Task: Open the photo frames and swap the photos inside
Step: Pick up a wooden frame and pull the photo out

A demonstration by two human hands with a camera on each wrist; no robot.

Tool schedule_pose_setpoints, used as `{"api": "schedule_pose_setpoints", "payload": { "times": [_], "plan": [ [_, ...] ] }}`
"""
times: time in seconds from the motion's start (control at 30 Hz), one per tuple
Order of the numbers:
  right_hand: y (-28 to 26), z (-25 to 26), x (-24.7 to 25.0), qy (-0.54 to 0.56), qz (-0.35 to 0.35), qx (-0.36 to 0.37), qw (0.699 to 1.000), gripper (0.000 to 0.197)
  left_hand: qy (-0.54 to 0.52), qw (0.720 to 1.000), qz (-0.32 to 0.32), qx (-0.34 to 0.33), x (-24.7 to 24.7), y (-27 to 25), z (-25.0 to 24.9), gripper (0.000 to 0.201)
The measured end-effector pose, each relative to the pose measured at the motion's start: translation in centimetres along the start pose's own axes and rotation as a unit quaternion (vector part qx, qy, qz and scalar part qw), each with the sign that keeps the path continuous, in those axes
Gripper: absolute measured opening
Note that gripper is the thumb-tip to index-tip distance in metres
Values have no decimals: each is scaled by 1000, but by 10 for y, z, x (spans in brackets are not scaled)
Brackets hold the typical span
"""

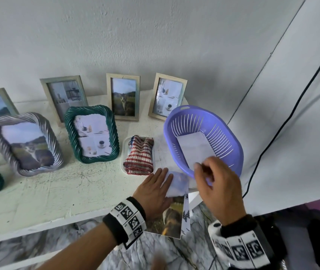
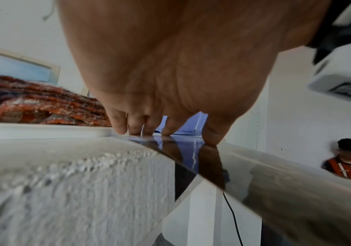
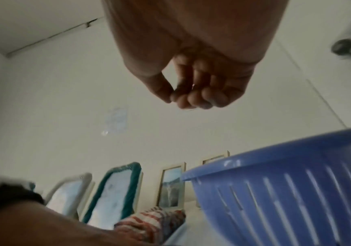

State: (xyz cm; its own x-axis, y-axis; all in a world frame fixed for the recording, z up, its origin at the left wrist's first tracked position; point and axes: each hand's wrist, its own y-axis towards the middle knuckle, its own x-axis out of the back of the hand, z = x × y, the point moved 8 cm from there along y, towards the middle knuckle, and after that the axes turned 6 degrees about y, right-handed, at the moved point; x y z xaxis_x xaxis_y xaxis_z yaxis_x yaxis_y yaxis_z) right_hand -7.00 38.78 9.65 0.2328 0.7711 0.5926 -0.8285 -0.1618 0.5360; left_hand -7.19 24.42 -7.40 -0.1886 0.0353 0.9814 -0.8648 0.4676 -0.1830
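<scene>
A loose cat photo (image 1: 172, 217) lies at the shelf's front edge and overhangs it. My left hand (image 1: 155, 190) rests flat on it, and straight fingers (image 2: 132, 128) press its glossy surface (image 2: 191, 156). My right hand (image 1: 203, 168) hovers at the near rim of a purple basket (image 1: 231, 137), with thumb and fingertips pinched together (image 3: 183, 99). They seem to pinch the near end of a white sheet (image 1: 192, 147) lying in the basket. A green twisted frame (image 1: 92, 134), a silver twisted frame (image 1: 25, 143) and wooden frames (image 1: 123, 96) stand behind, all holding pictures.
A striped cloth (image 1: 138, 154) lies folded on a small white tray beside the basket. More frames stand along the wall at the left. A black cable (image 1: 272, 145) hangs down at the right. A person (image 2: 349, 159) sits in the background.
</scene>
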Motion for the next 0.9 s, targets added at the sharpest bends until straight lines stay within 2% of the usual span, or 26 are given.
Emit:
{"api": "schedule_pose_setpoints", "payload": {
  "times": [0.03, 0.07, 0.13, 0.2, 0.23, 0.27, 0.33, 0.4, 0.5, 0.57, 0.63, 0.7, 0.8, 0.87, 0.9],
  "plan": [
    [-11, 5, 4, 21, -7, -10, 1000, 33, -7, 1000, -13, 5, 1, 0, 1, 69],
    [-24, 5, -1, 31, 17, -31, 999, 38, -18, 999, -28, 8, 3, 0, 1, 73],
    [-58, -11, -25, -5, 99, -106, 989, 42, -23, 999, -22, 6, 3, 0, 0, 86],
    [-92, -47, -50, -67, 155, -201, 965, 33, -24, 1000, 18, 7, -1, -1, 1, 95],
    [-106, -65, -58, -81, 173, -256, 947, 24, -21, 1000, 21, 7, -1, 0, 1, 97],
    [-117, -81, -65, -82, 190, -309, 928, 23, -18, 1000, 20, 5, -1, 0, 2, 98],
    [-132, -103, -78, -15, 218, -387, 896, 32, -27, 1000, 8, 2, -1, 1, 1, 101],
    [-136, -104, -93, 142, 206, -443, 861, 26, -31, 999, 7, 2, -1, 1, 1, 101],
    [-138, -98, -106, 301, 151, -481, 810, 15, -29, 999, 27, 8, -1, 1, 1, 98],
    [-138, -95, -109, 337, 128, -485, 797, 26, -43, 998, 38, 12, 1, -1, 2, 98],
    [-138, -90, -106, 351, 120, -478, 796, 33, -71, 997, 35, 10, 4, -7, 2, 89],
    [-139, -83, -100, 350, 128, -459, 807, 27, -105, 994, -22, 0, 13, -19, 5, 78],
    [-141, -72, -90, 346, 172, -418, 822, 13, -182, 967, -179, -13, 42, -53, 12, 71],
    [-137, -57, -84, 363, 179, -402, 821, 10, -248, 938, -238, 30, 51, -81, 28, 77],
    [-131, -48, -82, 373, 179, -387, 824, 12, -304, 918, -248, 65, 52, -95, 40, 82]
  ]
}}
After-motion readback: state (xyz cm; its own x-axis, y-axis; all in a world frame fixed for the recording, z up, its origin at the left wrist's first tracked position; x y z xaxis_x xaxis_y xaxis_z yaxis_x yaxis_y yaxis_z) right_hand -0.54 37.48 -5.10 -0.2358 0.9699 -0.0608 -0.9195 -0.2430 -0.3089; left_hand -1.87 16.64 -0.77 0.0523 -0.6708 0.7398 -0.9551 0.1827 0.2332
